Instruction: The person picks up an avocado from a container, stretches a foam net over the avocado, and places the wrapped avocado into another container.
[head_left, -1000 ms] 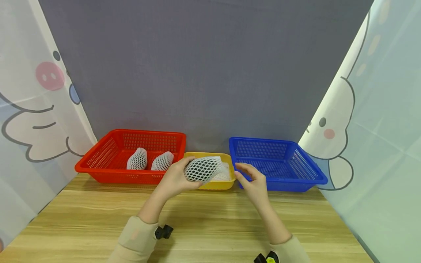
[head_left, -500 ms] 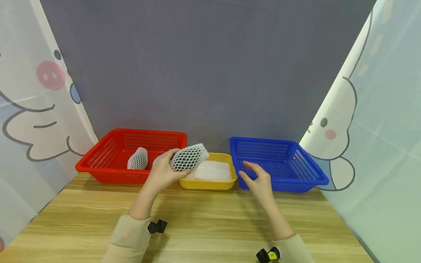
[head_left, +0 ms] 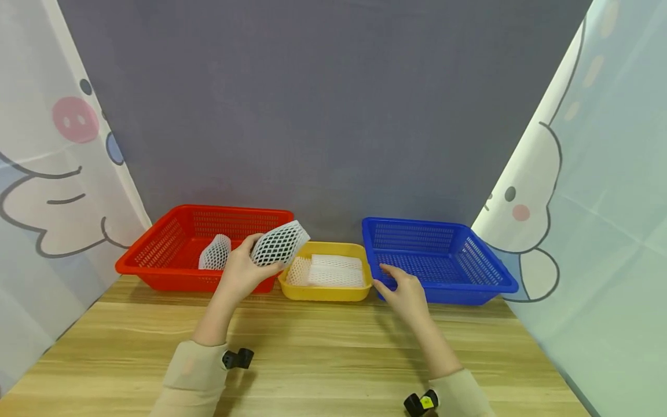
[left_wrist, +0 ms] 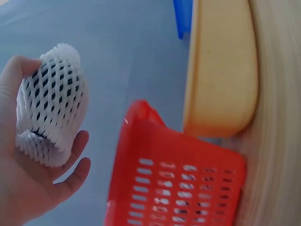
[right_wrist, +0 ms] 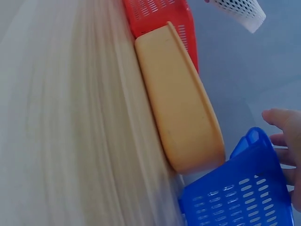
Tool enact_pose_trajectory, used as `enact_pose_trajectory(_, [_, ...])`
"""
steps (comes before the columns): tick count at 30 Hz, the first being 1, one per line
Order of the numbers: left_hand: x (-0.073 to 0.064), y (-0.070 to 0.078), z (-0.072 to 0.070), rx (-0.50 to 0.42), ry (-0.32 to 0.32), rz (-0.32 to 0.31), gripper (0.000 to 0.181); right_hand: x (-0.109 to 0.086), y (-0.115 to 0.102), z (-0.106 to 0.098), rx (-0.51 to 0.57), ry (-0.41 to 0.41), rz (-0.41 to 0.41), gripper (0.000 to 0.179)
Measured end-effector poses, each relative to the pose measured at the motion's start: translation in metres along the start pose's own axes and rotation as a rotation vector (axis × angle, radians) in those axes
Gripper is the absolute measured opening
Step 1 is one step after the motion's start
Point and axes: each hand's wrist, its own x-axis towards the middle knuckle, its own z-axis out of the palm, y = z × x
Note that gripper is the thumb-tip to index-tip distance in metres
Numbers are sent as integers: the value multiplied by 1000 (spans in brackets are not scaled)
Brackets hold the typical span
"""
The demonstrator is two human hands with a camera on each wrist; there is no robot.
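My left hand point(head_left: 241, 271) grips a dark rounded item in a white foam net point(head_left: 278, 243), over the right side of the red basket point(head_left: 156, 272). The net's ends reach past the item, whose kind the mesh hides. In the left wrist view the thumb and fingers hold this netted item point(left_wrist: 54, 103) above the basket rim. Another netted item point(head_left: 215, 252) lies in the red basket. My right hand point(head_left: 407, 295) holds nothing; its thumb and fingers are apart beside the left rim of the blue basket point(head_left: 443, 286).
Between the two baskets stands a yellow tray point(head_left: 325, 294) with flat white foam nets point(head_left: 336, 272) in it. All three stand on a wooden table point(head_left: 323, 353) before a grey cloth backdrop point(head_left: 333, 116). Printed curtains point(head_left: 589, 231) hang at both sides.
My left hand has carried the netted item leftward and up, from over the yellow tray to the red basket's right side. The right hand has shifted only slightly.
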Motion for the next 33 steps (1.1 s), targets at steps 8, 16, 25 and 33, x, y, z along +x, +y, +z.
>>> enact_pose_trajectory(8, [-2,-19,-9,-4,50,-87,76,-2,1,3,-41,60,-82,30])
enact_pose_trajectory(16, [-3,-34,-19,43,83,-94,78,-4,0,5,-74,36,-43,27])
enact_pose_trajectory(25, [-2,-50,-37,127,153,-44,64,-2,0,8,-76,22,-36,27])
enact_pose_trajectory(33, [0,-64,-47,141,167,-103,79,-1,0,9,-73,31,-46,27])
